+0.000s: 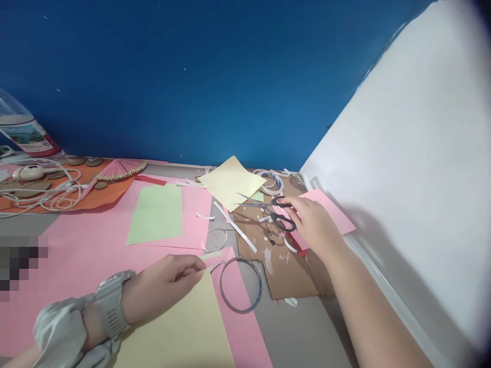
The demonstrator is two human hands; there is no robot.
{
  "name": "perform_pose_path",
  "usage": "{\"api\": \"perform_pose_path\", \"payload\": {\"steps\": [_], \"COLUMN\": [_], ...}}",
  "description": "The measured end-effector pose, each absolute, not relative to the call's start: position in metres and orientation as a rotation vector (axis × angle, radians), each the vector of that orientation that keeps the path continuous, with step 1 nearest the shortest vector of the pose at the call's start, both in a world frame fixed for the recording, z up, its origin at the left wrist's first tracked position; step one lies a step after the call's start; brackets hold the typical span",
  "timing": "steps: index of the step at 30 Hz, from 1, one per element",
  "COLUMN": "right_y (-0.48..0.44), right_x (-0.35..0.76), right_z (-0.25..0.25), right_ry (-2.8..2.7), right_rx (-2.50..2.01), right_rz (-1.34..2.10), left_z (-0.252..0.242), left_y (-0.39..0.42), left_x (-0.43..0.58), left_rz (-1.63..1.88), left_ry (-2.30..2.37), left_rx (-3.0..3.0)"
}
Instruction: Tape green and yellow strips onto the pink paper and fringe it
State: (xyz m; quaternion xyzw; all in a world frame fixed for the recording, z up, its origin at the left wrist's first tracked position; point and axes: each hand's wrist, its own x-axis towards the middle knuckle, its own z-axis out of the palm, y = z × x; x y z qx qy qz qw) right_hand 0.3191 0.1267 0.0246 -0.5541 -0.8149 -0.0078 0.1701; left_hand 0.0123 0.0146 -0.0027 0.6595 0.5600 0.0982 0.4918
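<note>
My left hand is closed in a pinch on the end of a thin strip of tape. The strip leads to a narrow tape roll, a thin ring just right of that hand, above pink and yellow paper. Under my left hand spreads a large yellow sheet. My right hand grips black-handled scissors, whose blades are parted and point left. Those blades pass over a brown cardboard piece and the corner of a small yellow sheet.
A green sheet lies on large pink paper at left. Orange paper bears a folded pink fan and a white cable. A plastic bottle stands far left. Blue wall behind, white wall right.
</note>
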Motion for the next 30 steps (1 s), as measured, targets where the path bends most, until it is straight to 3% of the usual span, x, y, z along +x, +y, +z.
{"api": "perform_pose_path", "payload": {"steps": [5,14,20,25,30], "right_y": [0.123,0.114,0.083,0.023,-0.023], "right_x": [0.318,0.298,0.295,0.291,0.283], "right_z": [0.025,0.041,0.058,0.036,0.027], "right_ry": [-2.015,-1.495,-1.3,-1.101,-0.978], "right_rx": [-1.723,-1.219,-1.056,-0.856,-1.367], "right_rz": [0.242,1.484,1.902,2.322,2.44], "left_z": [-0.001,-0.001,0.002,0.002,0.006], "left_y": [0.015,0.014,0.014,0.016,0.02], "left_x": [0.014,0.015,0.015,0.013,0.01], "left_rz": [0.231,0.254,0.246,0.225,0.207], "left_ry": [1.371,1.383,1.402,1.356,1.268], "left_rx": [1.598,1.575,1.557,1.537,1.473]}}
